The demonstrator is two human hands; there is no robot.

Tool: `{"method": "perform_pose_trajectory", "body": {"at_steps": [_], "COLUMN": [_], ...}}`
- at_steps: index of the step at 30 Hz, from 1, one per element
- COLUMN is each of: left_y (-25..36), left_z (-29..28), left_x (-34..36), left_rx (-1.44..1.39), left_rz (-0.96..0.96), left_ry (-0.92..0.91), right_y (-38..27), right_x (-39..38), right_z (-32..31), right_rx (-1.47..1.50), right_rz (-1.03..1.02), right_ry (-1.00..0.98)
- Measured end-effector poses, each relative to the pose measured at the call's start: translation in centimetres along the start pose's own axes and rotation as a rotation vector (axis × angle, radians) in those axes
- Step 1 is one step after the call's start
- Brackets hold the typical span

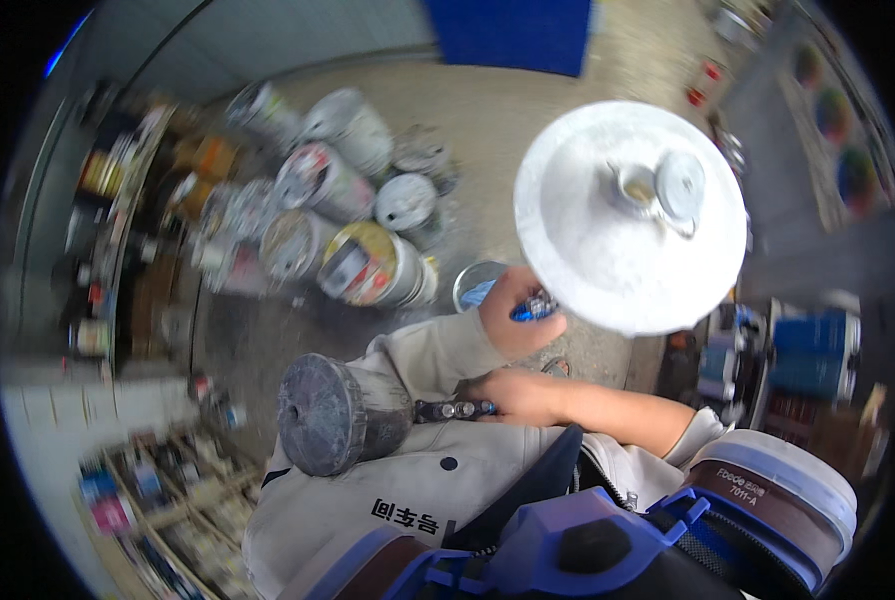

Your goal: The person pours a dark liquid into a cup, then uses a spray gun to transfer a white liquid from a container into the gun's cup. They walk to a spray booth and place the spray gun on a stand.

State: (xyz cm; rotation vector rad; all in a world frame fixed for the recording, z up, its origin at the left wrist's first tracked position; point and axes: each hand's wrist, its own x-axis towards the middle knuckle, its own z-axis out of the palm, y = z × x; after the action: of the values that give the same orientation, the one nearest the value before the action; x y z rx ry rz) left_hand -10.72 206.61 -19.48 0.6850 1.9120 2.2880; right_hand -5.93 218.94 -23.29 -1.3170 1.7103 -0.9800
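My left hand (516, 316) reaches in from the left in a pale sleeve, fingers closed on a small blue and metal fitting (535, 308) whose kind I cannot make out. Close below it, my right hand (513, 394) is slightly blurred and closed on a spray gun (453, 410). Its grey, paint-smeared cup (340, 414) is at the left, against my pale jacket; much of the gun is hidden. Beyond my left hand is a white round stand top (578, 250), bearing a small metal cup (636, 187) and a round grey lid (681, 185).
Several paint-stained drums (330, 182) crowd the floor at the far left. A clear bucket with blue stuff in it (478, 292) stands behind my left hand. Shelves (118, 230) line the left side; blue containers (816, 345) stand at right. My respirator (768, 495) fills the near edge.
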Motion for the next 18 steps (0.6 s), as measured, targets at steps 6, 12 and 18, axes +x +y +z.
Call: {"method": "perform_pose_trajectory", "body": {"at_steps": [6,12,18], "left_y": [4.7,10.4,17.3], "left_z": [-3.0,-5.8,-12.7], "left_x": [-11.5,-25.7,-42.1], "left_rx": [0.407,0.186,0.435], "left_rz": [-0.006,0.216,0.101], "left_ry": [0.463,1.037,1.242], "right_y": [-1.6,-6.3,-12.9], "right_x": [6.4,16.9,31.1], "right_z": [3.1,10.8,20.7], "right_rx": [0.015,-0.127,-0.024], "right_rz": [-0.39,-0.56,-0.733], "right_ry": [-0.348,-0.759,-0.941]}}
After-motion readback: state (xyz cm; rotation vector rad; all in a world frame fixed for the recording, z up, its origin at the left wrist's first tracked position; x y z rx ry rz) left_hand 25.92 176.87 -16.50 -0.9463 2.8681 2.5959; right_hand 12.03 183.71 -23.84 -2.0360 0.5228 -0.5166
